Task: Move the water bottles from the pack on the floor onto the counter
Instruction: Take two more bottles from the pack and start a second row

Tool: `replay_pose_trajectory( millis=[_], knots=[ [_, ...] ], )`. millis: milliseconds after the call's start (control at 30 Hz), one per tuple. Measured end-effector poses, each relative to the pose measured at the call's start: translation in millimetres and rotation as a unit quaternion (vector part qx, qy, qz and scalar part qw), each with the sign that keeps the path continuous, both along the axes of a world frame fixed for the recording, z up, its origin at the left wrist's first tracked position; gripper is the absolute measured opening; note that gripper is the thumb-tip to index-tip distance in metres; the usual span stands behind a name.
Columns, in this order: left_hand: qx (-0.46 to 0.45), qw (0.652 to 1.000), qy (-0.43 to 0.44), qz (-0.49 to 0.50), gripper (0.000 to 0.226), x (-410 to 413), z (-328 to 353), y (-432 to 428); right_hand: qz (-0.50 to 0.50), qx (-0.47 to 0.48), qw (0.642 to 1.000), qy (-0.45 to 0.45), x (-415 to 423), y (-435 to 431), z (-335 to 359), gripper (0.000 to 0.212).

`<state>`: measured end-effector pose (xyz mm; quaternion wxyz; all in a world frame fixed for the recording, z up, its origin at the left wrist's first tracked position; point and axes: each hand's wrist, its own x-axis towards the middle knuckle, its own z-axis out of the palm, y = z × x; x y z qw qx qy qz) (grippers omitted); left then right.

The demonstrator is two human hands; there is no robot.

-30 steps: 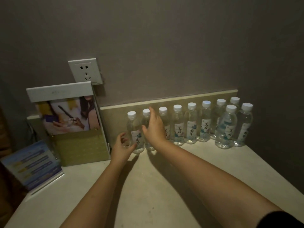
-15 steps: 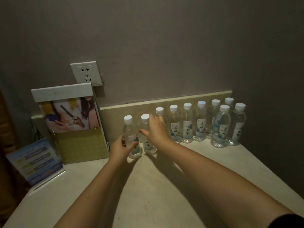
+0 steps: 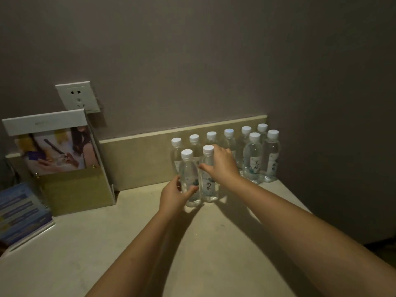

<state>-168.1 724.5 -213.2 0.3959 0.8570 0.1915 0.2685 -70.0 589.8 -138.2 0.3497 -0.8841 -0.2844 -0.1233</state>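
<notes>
Several clear water bottles with white caps stand in a row along the back edge of the pale counter, near the right corner. Two more bottles stand in front of that row. My left hand is wrapped around the lower body of the left front bottle. My right hand grips the right front bottle from its right side. Both front bottles are upright on the counter, side by side. The pack on the floor is out of view.
A gold display stand with a photo card stands at the back left. A blue leaflet holder sits at the left edge. A white wall socket is above them. Walls close the counter at the back and right.
Both hands have carried the two leftmost bottles rightward and forward, so they now stand in front of the back row instead of at its left end.
</notes>
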Motion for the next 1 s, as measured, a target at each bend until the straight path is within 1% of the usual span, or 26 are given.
replay_pose_trajectory(
  millis=[100,167,267,333,433,500,567,633,733,800,867,1000],
  knots=[
    [-0.017,1.000,-0.010,-0.008,0.052,23,-1,-31,-0.036,-0.012,0.999,-0.005,15,-34,1,0.067],
    [-0.044,0.999,-0.013,0.000,0.051,39,-4,-49,-0.056,-0.014,0.998,-0.003,24,-52,1,0.067],
    [-0.047,0.999,-0.015,0.016,0.049,57,-9,-69,-0.058,-0.006,0.998,-0.004,34,-68,-1,0.069],
    [-0.050,0.998,-0.021,0.021,0.053,63,-11,-74,-0.049,0.000,0.999,0.008,38,-73,-5,0.077],
    [-0.050,0.998,-0.025,-0.003,0.059,62,-14,-73,-0.029,0.000,0.999,0.038,40,-79,-15,0.096],
    [-0.033,0.999,-0.016,-0.015,0.062,57,-18,-69,-0.033,0.003,0.998,0.054,38,-82,-28,0.100],
    [-0.009,1.000,0.007,0.008,0.059,51,-23,-66,-0.048,0.023,0.996,0.072,33,-83,-48,0.097],
    [0.000,0.999,0.021,0.024,0.050,46,-29,-67,-0.057,0.042,0.992,0.101,26,-83,-68,0.092],
    [0.005,0.999,0.034,0.033,0.034,45,-35,-71,-0.073,0.053,0.988,0.128,21,-81,-89,0.075],
    [0.009,0.998,0.040,0.046,0.032,47,-36,-72,-0.079,0.055,0.986,0.137,23,-81,-96,0.063],
    [0.012,0.997,0.043,0.056,0.031,50,-36,-72,-0.081,0.055,0.984,0.151,26,-82,-100,0.056],
    [0.017,0.997,0.043,0.066,0.029,59,-35,-73,-0.089,0.049,0.982,0.159,34,-79,-101,0.051]
  ],
)
